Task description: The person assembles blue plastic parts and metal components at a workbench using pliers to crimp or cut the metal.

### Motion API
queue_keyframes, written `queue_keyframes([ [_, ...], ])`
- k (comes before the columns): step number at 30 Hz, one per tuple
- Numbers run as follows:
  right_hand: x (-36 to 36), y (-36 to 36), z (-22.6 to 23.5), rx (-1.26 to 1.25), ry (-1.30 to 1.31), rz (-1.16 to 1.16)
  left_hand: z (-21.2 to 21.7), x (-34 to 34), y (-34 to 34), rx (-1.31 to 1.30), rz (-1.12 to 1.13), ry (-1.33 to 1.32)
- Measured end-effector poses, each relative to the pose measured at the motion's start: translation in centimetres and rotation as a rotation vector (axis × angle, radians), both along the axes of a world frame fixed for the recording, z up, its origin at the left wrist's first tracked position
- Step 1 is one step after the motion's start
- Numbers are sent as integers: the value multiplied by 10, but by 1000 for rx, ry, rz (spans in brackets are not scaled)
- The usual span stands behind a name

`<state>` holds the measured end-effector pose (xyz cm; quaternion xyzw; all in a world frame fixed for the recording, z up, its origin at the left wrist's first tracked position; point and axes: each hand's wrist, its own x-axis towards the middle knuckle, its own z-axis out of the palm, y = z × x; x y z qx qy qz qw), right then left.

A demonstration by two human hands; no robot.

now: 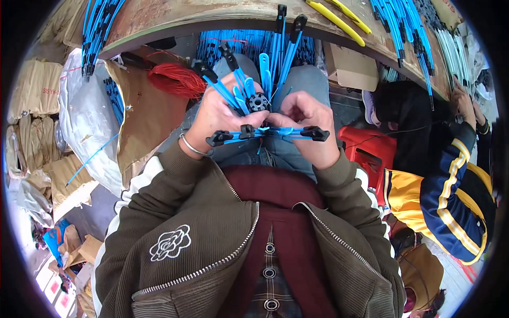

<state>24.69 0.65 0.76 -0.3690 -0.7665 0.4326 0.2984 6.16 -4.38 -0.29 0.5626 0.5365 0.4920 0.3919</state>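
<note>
My left hand [221, 107] is closed around a folding umbrella frame, its thumb beside the black notched hub [258, 102]. Blue ribs with black joints fan out from the hub; two of these ribs [287, 50] point away from me over my knees. On the near side, my right hand [310, 119] pinches at a blue umbrella rib [282, 130] close to the hub, and the two hands almost meet there. A thin wire [274, 94] shows above the hub; whether the right fingers also grip it is hidden.
A wooden bench [175, 18] curves across the far side, bearing yellow-handled pliers [339, 21] and bundles of blue ribs [400, 26]. Red wire [177, 80] lies coiled beside an open carton [143, 127] at left. A co-worker's sleeve [453, 180] and a red stool [371, 151] are at right.
</note>
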Motion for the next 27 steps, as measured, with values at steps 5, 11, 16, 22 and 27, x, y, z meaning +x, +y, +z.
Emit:
queue_keyframes([
  [5, -4, 4, -3, -31, 185, 88, -9, 3, 1, 204, 69, 135],
  [11, -1, -1, -2, 81, 138, 102, -3, 4, -1, 273, 43, 222],
  [16, -3, 11, 0, -48, 52, 221, -5, 4, 2, 284, 34, 222],
  [22, -1, 28, -12, -101, 76, 359, -7, 8, 4, 306, 55, 288],
  [27, 1, 23, -22, -195, 210, 341, -14, 11, 1, 375, 100, 380],
])
